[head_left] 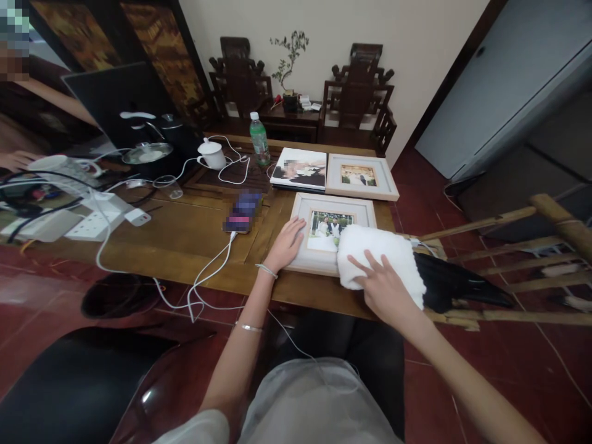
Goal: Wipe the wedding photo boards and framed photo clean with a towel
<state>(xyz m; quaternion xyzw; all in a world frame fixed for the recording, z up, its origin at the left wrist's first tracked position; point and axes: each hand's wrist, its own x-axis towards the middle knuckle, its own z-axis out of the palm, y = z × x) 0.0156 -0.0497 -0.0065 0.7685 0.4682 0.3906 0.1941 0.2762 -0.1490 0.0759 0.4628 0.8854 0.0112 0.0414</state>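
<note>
A light wooden picture frame [335, 266] lies flat near the table's front edge, with a photo of two people inside a wide pale mat. My left hand [287, 242] rests on its left border, fingers stretched out. Over the frame's lower right corner spreads a white fluffy towel [402, 253], part of it reaching past the frame. My right hand [382, 283] presses on the towel from above, its fingers parted and bent into the cloth. The towel hides that corner and part of the photo.
Behind lie another framed photo [383, 176] and a white photo panel [300, 169]. A green-labelled bottle [260, 142], a lidded cup [211, 154] and a phone [242, 211] with a trailing cable stand or lie leftward. A power strip [99, 216] is far left, near another person's hand [18, 161].
</note>
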